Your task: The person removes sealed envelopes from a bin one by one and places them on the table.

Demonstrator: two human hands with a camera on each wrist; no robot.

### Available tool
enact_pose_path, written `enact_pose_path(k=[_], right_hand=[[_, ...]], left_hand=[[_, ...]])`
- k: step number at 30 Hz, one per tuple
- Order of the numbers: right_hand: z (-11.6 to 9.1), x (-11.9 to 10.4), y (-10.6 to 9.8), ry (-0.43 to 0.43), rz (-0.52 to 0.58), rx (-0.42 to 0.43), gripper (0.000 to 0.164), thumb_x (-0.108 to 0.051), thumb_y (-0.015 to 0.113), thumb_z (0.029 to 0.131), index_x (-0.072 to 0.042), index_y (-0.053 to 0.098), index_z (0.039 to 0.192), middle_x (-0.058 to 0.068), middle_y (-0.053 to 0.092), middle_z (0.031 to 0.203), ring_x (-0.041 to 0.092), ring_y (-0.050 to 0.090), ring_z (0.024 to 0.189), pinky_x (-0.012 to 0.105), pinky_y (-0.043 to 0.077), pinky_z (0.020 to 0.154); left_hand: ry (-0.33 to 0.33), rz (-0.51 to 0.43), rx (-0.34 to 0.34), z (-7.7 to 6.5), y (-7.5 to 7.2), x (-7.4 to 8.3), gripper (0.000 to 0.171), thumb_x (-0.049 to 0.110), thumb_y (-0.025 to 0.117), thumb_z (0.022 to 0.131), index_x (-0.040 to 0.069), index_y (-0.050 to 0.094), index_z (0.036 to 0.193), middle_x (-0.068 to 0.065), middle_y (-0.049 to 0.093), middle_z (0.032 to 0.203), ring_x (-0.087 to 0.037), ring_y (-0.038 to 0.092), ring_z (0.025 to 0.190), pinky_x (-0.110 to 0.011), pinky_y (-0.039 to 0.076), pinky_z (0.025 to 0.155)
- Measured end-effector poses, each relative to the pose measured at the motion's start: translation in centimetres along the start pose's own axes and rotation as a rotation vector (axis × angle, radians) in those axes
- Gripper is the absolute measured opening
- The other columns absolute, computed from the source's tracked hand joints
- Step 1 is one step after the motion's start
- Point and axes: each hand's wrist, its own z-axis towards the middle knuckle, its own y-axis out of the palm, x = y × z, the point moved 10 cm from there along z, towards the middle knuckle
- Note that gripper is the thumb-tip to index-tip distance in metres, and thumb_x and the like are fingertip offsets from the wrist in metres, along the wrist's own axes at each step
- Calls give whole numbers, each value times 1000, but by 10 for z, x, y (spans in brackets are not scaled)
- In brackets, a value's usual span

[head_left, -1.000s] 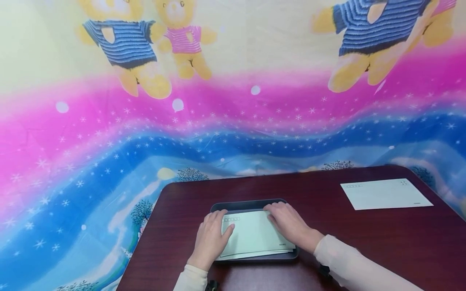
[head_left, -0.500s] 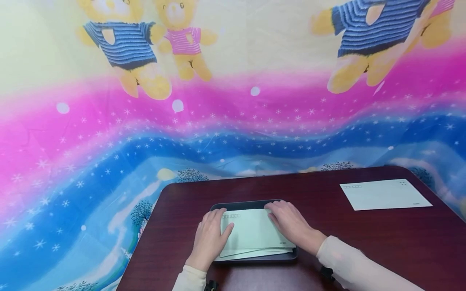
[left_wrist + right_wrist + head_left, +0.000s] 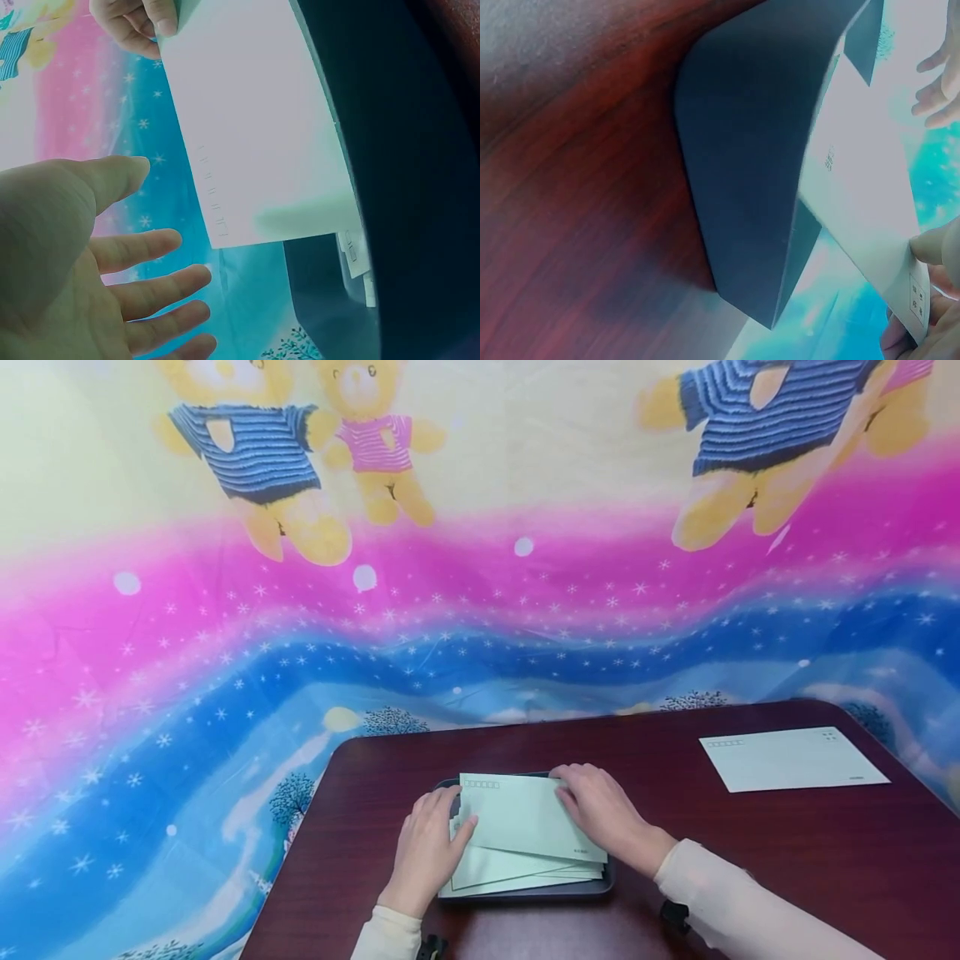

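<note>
In the head view a dark grey tray [image 3: 750,157] holds a stack of pale green envelopes [image 3: 502,870], fanned unevenly. Above them the top envelope [image 3: 525,818] is raised at its far side and lies askew over the rest. My right hand [image 3: 606,814] pinches its far right corner between thumb and fingers, as the right wrist view shows. Beside the tray's left end is my left hand [image 3: 429,847], its fingers spread and fairly straight. In the left wrist view a gap separates that hand [image 3: 97,255] from the envelope.
A single envelope [image 3: 795,762] lies flat at the right of the dark red-brown table [image 3: 660,777]. Behind the table hangs a printed cloth [image 3: 480,568] with bears and snowflakes.
The top envelope has risen and shifted away from me in my right hand, baring more envelopes below. The right hand has moved slightly away with it; the left hand has shifted a little left.
</note>
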Motion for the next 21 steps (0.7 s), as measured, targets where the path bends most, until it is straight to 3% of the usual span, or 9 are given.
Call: enact_pose_path(k=[10, 21], right_hand=[[4, 1, -11, 37, 38, -1, 22, -16, 64, 86, -11, 67, 108, -2, 67, 97, 12, 59, 85, 33, 49, 73], [6, 1, -29, 35, 39, 35, 23, -17, 64, 87, -12, 67, 109, -2, 67, 98, 12, 59, 86, 34, 49, 74]], left_hand=[[7, -19, 5, 2, -6, 2, 51, 41, 59, 88, 10, 57, 128, -10, 59, 125, -30, 49, 120, -50, 44, 89], [14, -36, -4, 2, -6, 5, 51, 42, 58, 88, 11, 58, 128, -9, 59, 125, -30, 49, 120, -50, 44, 89]])
